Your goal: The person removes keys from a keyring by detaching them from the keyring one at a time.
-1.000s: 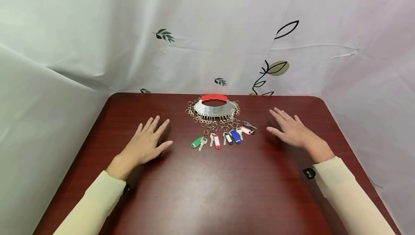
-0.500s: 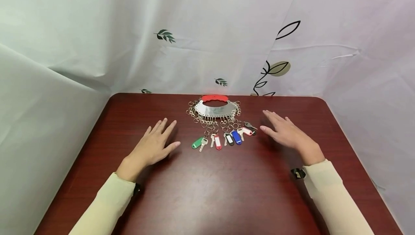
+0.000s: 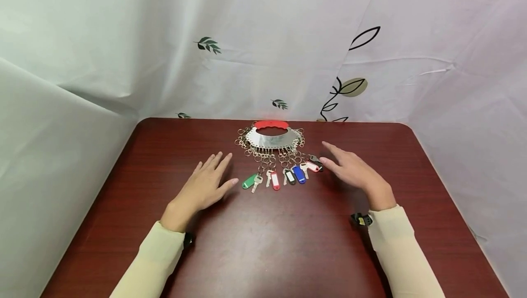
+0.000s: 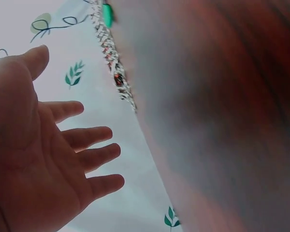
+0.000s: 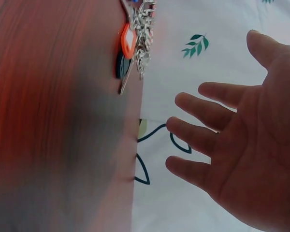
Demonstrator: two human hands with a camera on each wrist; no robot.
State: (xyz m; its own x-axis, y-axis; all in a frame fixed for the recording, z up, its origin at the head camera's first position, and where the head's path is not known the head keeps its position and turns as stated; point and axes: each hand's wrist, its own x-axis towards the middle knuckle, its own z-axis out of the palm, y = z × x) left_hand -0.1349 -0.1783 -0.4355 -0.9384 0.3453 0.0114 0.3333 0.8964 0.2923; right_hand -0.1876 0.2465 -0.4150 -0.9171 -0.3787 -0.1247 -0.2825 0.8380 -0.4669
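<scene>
A key holder lies near the table's back edge in the head view, with a curved silver plate (image 3: 271, 141) and a red handle (image 3: 271, 125). Many clips and rings fan out from it. Toward the front, several keys hang with a green tag (image 3: 249, 181), a red tag (image 3: 275, 181), a black tag (image 3: 290, 177), a blue tag (image 3: 298, 174) and another red tag (image 3: 312, 167). My left hand (image 3: 201, 186), fingers spread and holding nothing, is left of the green tag. My right hand (image 3: 352, 167) also holds nothing; its thumb tip overlaps the rightmost tag in this view.
The dark red wooden table (image 3: 263, 243) has rounded back corners. White cloth (image 3: 263, 37) with leaf prints hangs behind it and along both sides. A small black device (image 3: 361, 220) shows under the right sleeve's cuff.
Both hands have moved inward toward the keys, the left going rightward and the right going leftward. The key holder and its tags have stayed in place.
</scene>
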